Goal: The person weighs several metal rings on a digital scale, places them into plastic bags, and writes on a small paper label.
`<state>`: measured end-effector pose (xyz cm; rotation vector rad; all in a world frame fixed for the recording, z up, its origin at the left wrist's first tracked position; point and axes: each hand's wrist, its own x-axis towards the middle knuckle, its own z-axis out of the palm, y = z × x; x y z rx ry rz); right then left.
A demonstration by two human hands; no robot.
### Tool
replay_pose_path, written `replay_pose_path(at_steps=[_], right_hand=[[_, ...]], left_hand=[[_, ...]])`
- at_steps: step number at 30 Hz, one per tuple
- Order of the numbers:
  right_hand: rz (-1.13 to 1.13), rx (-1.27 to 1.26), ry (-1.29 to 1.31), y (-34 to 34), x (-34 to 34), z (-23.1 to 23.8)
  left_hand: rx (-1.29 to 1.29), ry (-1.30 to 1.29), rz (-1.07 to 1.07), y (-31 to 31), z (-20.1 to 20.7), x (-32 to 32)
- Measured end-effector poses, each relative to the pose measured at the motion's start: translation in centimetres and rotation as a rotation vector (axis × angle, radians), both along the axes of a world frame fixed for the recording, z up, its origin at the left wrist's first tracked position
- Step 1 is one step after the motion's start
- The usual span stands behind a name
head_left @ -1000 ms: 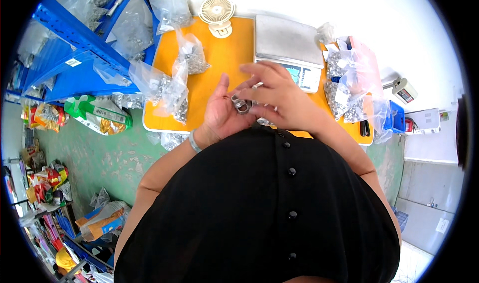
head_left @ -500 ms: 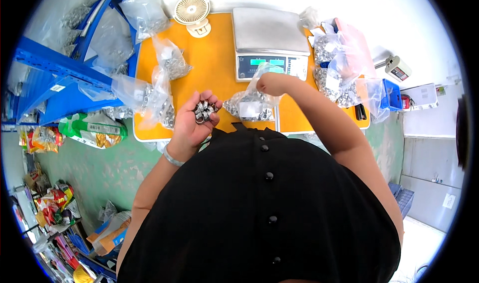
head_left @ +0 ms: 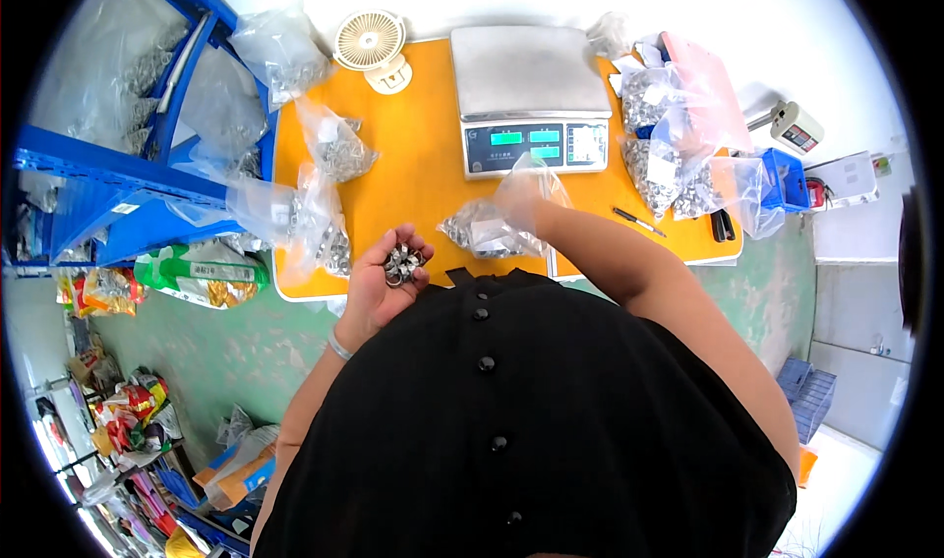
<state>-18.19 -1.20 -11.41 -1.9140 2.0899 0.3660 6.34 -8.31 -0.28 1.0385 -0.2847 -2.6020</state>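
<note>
My left hand is turned palm up near the table's front edge. Its fingers curl around a small heap of shiny metal rings. My right hand reaches into the mouth of a clear plastic bag on the table in front of me. Metal parts fill this bag, and a white label shows on its front. The plastic covers the right fingers, so I cannot see whether they hold anything.
Behind the bag stands a digital scale with a bare steel plate. A small fan is at the back left. More bags of metal parts line both sides of the orange table. A pen lies at right, and blue shelving rises at left.
My right hand has gone from above the bag's opening down into it. My left hand still cups the metal rings. The whole view has shifted a little.
</note>
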Motion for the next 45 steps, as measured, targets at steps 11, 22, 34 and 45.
replay_pose_path(at_steps=[11, 22, 34, 45], right_hand=[[-0.260, -0.215, -0.429, 3.1, -1.7, 4.3], [-0.427, -0.953, -0.778, 3.1, -6.6, 13.3], [-0.947, -0.877, -0.849, 12.0, -14.0, 1.5], [-1.033, -0.860, -0.955, 12.7, -15.0, -2.5]], left_hand=[[-0.090, 0.060, -0.131, -1.5, 0.0, -6.1], [-0.149, 0.145, -0.455, -1.9, 1.5, -21.1], [-1.849, -0.457, -0.310, -10.0, -7.9, -34.7], [-2.418, -0.265, -0.323, -12.1, -11.8, -38.3]])
